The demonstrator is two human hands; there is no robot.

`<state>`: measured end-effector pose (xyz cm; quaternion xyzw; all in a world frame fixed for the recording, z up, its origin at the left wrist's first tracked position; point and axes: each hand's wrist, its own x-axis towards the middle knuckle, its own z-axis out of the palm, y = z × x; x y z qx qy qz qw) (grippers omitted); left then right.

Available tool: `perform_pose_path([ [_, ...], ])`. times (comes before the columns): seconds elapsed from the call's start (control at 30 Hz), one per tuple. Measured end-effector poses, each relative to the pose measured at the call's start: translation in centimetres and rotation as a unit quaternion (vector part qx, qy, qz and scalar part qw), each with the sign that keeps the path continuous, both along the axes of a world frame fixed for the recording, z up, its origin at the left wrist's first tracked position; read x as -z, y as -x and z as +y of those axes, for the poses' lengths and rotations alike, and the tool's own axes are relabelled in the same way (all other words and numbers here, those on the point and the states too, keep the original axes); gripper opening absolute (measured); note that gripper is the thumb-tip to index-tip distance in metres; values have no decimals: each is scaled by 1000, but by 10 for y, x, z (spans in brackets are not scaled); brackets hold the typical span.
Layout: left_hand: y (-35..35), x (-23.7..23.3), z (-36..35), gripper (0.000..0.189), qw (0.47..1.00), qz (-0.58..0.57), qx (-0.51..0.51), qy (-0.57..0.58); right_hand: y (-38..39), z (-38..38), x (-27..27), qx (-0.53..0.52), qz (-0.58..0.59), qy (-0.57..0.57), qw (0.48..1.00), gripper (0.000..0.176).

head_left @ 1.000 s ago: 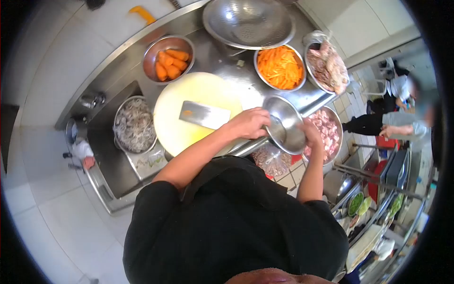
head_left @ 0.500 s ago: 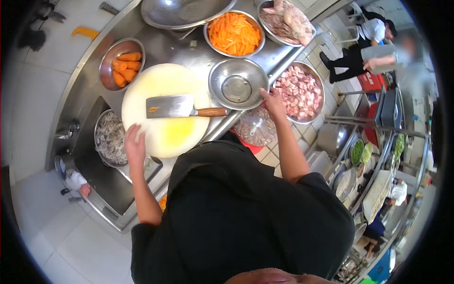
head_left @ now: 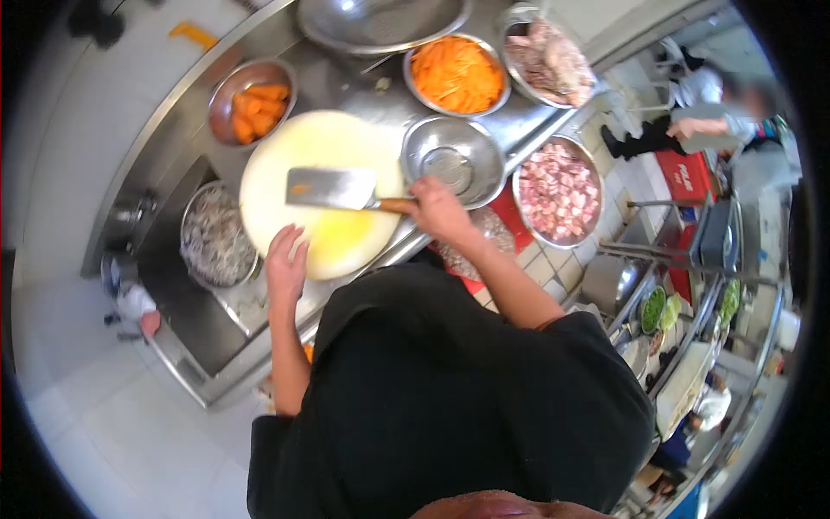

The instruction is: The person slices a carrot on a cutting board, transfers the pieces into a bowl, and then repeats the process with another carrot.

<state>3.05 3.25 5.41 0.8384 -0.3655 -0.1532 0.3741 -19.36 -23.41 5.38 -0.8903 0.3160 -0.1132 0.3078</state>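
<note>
A cleaver [head_left: 331,188] with a wooden handle lies flat on the round white cutting board [head_left: 285,147]; an orange shred sticks to its blade. My right hand [head_left: 439,210] is over the end of that handle, fingers right at it and close to the rim of a metal bowl [head_left: 471,143]. Motion blur and the hand itself hide the grip, so I cannot tell whether the fingers have closed. At the near left edge of the board is my left hand [head_left: 286,262], open, fingers spread, holding nothing. Yellow staining marks the board's near part.
Around the board stand a bowl of peeled carrots [head_left: 259,112], a bowl of carrot strips [head_left: 456,76], a bowl of raw meat [head_left: 546,60] and a basin of diced meat [head_left: 559,190]. A bowl of greyish strips [head_left: 218,233] sits at the sink [head_left: 169,285]. People work at the right.
My right hand has left the rim of the metal bowl and moved left to the cleaver's handle. My left hand stays by the board. The whole view has shifted a little.
</note>
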Motion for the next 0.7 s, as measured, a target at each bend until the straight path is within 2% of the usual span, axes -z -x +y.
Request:
perform_pose_path([
  [0.1, -2, 18, 16, 31, 999, -21, 2, -37, -1, 3, 2, -6, -25, 78, 997, 24],
  [0.17, -1, 25, 27, 31, 999, -2, -8, -34, -1, 7, -6, -62, -9, 123, 990, 18],
  [0.23, 0, 26, 35, 30, 999, -2, 2, -41, -4, 13, 8, -74, -14, 115, 991, 19],
  [0.3, -4, 25, 31, 30, 999, 2, 14, -37, -9, 17, 13, -86, 52, 153, 983, 15],
  [0.4, -4, 18, 27, 29, 999, 7, 31, -19, -19, 23, 15, -81, 67, 164, 981, 18],
  [0.5, -11, 12, 13, 29, 999, 0, 51, 0, -28, 23, 16, -122, 136, 140, 973, 21],
  [0.7, -17, 13, 18, 28, 999, 10, 23, 30, -23, 48, -30, -51, 167, -141, 974, 27],
])
